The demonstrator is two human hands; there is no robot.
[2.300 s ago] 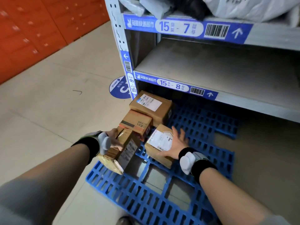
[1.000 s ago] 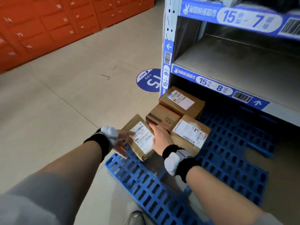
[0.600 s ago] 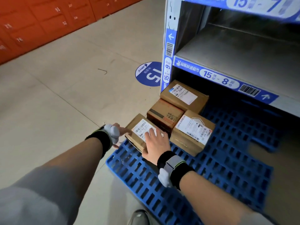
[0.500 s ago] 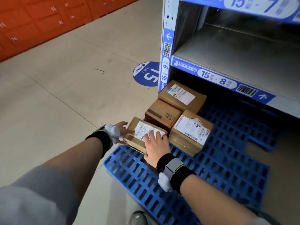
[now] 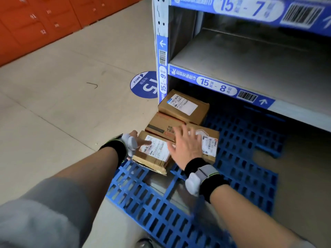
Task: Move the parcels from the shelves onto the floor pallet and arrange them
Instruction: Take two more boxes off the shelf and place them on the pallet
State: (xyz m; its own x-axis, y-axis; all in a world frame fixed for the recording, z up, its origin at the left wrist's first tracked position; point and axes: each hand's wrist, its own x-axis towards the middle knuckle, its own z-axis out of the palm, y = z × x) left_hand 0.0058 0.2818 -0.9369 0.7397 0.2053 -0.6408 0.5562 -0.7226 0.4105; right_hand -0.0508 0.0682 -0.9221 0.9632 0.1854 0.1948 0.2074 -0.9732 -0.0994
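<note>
Left hand [image 5: 138, 140], fingers loose on the nearest parcel [image 5: 152, 153] at the blue pallet [image 5: 161, 212] corner; right hand [image 5: 186, 145] spread flat across 2 parcels; risk: a sideways nudge tips it off the edge.

Four brown labelled parcels [image 5: 184, 107] clustered flat on blue pallet [image 5: 250, 176].

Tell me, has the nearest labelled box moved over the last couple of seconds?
Yes. The nearest box went from tilted in the hands to flat on the blue pallet, against the red-striped box.
</note>
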